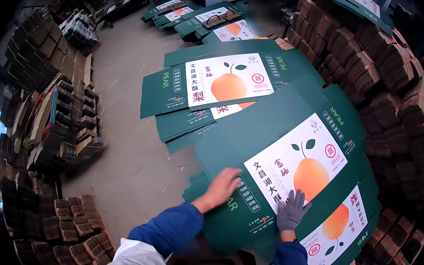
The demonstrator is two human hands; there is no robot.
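Observation:
A flat green carton sheet with a white panel and a printed orange pear lies on top of the near stack in front of me. My left hand, bare, rests on the green left part of this sheet with its fingers stretched out. Wearing a grey glove, my right hand lies flat over the lower edge of the white panel, fingers pointing away from me. Neither hand grips anything. Below the right hand, another printed panel faces the other way round.
Beyond lies a second stack of green carton sheets, with more sheets farther back. Bundles of folded brown cardboard rise along the right side. Similar bundles and cardboard piles stand at the left beside the grey floor.

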